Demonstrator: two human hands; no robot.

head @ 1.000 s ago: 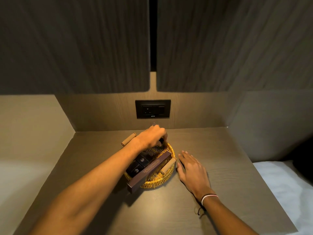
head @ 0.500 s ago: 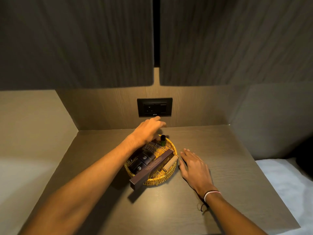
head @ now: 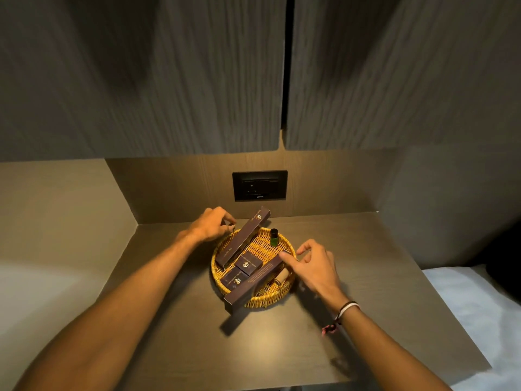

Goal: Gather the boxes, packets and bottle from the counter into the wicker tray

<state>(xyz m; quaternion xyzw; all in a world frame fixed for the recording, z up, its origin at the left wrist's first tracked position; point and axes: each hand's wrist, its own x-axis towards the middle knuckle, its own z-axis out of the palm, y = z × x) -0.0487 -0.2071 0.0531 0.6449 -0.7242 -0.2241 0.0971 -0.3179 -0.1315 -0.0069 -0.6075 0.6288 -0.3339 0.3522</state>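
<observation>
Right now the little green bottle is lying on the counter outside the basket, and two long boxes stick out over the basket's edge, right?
Not quite. The head view shows the little green bottle standing upright inside the basket, near its far rim, not on the counter. The rest holds: one long box and the other long box both stick out over the edge.

Rough woven wicker tray [head: 255,301] on a matt wood-grain counter [head: 352,292]; boxes [head: 248,263] look matt card.

Long boxes [head: 243,239] overhang wicker tray [head: 282,299]; surrounding counter [head: 366,263] open
</observation>
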